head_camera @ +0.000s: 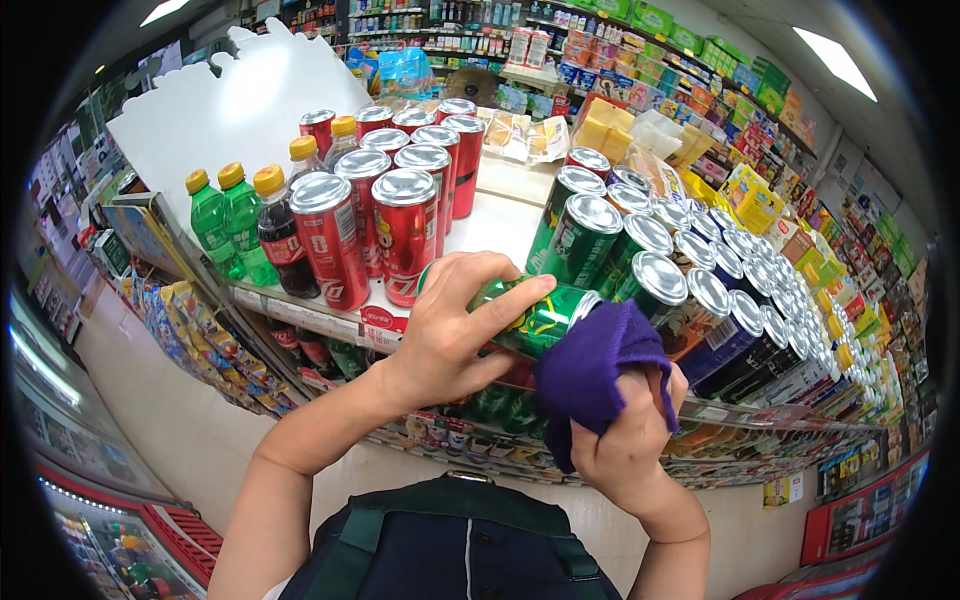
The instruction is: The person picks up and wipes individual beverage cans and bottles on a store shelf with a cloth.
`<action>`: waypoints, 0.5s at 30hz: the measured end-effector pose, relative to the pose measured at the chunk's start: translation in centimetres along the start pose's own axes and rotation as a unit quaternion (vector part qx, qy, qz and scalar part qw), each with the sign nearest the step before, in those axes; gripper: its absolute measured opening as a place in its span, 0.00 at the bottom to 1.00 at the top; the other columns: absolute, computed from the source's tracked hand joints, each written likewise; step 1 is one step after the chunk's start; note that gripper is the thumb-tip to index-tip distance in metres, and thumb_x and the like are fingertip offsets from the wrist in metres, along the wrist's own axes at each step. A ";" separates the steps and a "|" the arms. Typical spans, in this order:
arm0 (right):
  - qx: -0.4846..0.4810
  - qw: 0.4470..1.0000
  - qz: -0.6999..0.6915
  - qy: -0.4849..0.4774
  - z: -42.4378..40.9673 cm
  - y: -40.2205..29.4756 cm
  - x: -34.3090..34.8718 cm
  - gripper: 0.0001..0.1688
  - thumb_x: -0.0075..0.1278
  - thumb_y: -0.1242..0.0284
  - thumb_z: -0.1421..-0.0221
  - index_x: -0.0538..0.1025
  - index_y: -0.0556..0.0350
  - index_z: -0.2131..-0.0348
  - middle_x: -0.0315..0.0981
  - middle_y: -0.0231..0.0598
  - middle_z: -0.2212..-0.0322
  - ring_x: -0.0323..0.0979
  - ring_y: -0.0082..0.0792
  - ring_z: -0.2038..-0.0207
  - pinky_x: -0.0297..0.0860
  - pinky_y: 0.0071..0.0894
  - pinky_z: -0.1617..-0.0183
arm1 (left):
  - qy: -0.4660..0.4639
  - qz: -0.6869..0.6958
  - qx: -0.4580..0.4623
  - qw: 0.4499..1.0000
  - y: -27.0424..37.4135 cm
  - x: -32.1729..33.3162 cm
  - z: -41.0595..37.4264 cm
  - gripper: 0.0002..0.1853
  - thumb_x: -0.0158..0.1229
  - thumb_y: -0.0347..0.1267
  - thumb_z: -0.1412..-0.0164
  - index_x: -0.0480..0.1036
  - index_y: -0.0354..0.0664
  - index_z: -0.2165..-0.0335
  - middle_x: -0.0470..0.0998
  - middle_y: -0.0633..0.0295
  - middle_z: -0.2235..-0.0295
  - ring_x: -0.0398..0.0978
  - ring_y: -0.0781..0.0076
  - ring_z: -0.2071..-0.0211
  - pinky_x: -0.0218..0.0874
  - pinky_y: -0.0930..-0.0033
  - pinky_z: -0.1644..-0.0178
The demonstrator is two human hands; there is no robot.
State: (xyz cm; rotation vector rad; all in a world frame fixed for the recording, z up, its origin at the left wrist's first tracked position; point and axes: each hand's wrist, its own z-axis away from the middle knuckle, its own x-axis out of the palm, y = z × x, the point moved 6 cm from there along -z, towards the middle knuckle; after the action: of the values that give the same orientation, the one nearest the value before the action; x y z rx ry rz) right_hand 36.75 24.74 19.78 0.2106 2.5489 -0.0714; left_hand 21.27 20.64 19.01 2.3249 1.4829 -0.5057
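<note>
My left hand [457, 326] is wrapped around a green drink can [541, 321], tilted on its side in front of the shelf. A purple cloth [600, 367] is bunched in my right hand [630, 435] and covers the rim of the can's silver top. Just beyond my left hand, red cola cans [405, 225] stand upright in a group. Upright green cans [577, 236] are on the shelf past the held can. Between these two groups shows a bare stretch of white shelf top [495, 229].
Dark cola bottles [283, 232] and green soda bottles [244, 221] line the shelf's left end. Many silver-topped cans [750, 270] fill the right side. Packaged bread [529, 135] lies behind. A white board [240, 105] leans at back left. Lower shelves [480, 442] hold more goods.
</note>
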 end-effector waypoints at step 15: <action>0.019 0.996 -0.076 0.034 0.5 1.3 2.4 0.21 0.49 0.75 0.54 0.62 0.67 0.60 0.67 0.50 0.67 0.67 0.50 0.66 0.62 0.40 0.59 | -0.012 -0.002 -0.066 0.998 0.0 0.6 -0.2 0.36 0.58 0.21 0.73 0.67 0.43 0.56 0.65 0.57 0.66 0.65 0.61 0.65 0.58 0.65 0.62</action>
State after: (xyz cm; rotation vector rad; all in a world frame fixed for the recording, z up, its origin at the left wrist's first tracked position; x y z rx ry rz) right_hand 35.25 26.27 18.04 0.0349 2.6302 -0.1748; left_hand 21.57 21.22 18.88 2.2064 1.4648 -0.4210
